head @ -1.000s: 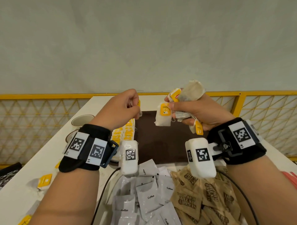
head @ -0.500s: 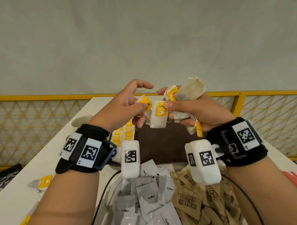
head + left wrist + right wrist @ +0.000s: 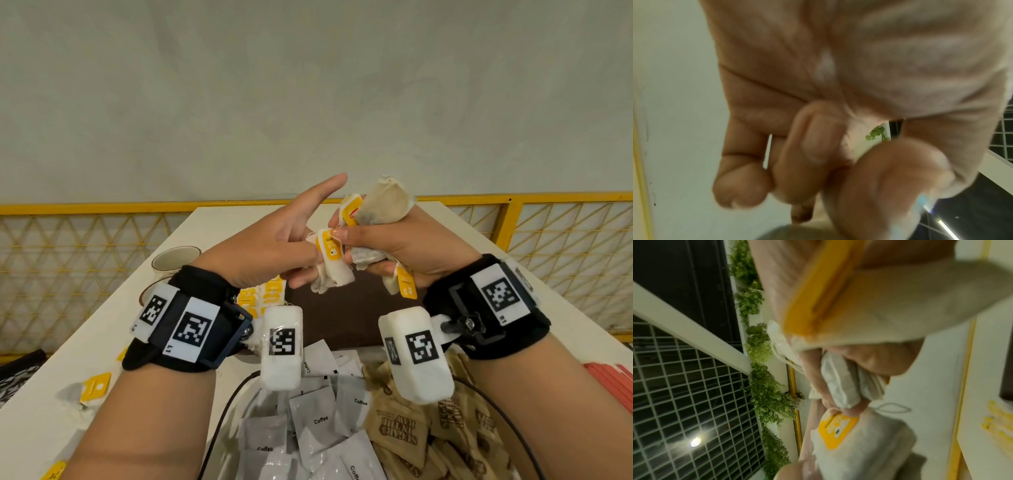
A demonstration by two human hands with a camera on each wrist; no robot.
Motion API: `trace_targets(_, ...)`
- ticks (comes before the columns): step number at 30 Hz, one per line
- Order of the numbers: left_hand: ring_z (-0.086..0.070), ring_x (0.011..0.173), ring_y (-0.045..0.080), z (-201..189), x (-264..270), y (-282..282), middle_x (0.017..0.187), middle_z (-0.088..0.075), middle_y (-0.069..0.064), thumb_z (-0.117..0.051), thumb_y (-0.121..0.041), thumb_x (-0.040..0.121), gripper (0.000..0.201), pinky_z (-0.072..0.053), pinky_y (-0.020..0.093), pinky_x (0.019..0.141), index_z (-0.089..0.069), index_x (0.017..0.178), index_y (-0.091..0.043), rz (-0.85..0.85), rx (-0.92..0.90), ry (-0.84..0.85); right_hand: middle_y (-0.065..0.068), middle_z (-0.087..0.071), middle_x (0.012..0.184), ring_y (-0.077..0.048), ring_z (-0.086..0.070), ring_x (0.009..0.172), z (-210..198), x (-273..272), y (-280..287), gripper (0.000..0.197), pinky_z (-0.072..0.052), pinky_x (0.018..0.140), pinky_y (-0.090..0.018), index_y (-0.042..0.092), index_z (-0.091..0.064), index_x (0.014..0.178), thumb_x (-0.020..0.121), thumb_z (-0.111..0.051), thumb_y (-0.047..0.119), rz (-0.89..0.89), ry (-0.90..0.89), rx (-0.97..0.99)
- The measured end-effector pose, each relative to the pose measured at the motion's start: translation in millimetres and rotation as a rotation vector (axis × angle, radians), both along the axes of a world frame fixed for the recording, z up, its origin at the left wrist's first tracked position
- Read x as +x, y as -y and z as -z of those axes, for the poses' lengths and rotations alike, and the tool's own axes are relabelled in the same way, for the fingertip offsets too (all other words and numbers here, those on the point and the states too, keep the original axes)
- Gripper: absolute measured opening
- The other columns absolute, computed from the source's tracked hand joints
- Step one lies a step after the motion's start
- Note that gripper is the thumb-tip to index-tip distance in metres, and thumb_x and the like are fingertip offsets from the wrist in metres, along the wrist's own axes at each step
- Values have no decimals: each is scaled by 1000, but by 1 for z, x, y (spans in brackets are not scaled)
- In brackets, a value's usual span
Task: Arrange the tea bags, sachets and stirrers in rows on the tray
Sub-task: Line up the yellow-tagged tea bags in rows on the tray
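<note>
White table (image 3: 113, 329) w/ brown tray (image 3: 342, 318), both hands pinching tea bags (image 3: 334, 270), grey wall.

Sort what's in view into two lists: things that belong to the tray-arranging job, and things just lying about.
Job:
- bunch of white tea bags with yellow tags, gripped in right hand
- single tea bag, pinched by left hand
- dark brown tray
- row of yellow-tagged tea bags on it
- white coffee sachets
- brown sugar sachets
- red stirrers

Lying about:
- white cup
- yellow mesh railing
</note>
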State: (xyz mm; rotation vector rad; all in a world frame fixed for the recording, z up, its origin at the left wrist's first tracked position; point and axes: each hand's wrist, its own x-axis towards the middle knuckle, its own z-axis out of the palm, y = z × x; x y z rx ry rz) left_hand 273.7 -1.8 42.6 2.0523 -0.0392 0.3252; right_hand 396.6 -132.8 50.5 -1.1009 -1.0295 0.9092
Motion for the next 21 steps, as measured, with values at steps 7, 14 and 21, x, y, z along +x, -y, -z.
trace_targets(7, -45, 43, 17, 7, 5, -10, 72, -50, 40, -45, -2, 77, 84, -37, 24, 47, -19, 148, -39, 15, -17, 7, -14, -51, 70, -4, -52, 34, 4, 0, -5, 9, -38, 35, -9, -3, -52, 99, 92, -49, -9, -21, 24, -10)
trace_targets(14, -52, 82, 17, 8, 12, -17, 91, -54, 1, -55, -28, 84, 22, -46, 31, 74, -56, 103, -40, -200, 56, 236, -9, -51, 69, -5, -52, 43, 9, 20, -15, 5, -33, 33, -13, 4, -56, 87, 90, -59, 1, 198, -3, 27)
trace_targets(21, -62, 85, 22, 17, 22, -12, 84, -70, -2, -50, -22, 87, 26, -47, 31, 77, -72, 75, -21, -321, 248, 208, -10, -49, 69, -5, -50, 43, 16, 24, -21, 5, -31, 32, -13, 4, -57, 87, 90, -60, 2, 185, -20, -26)
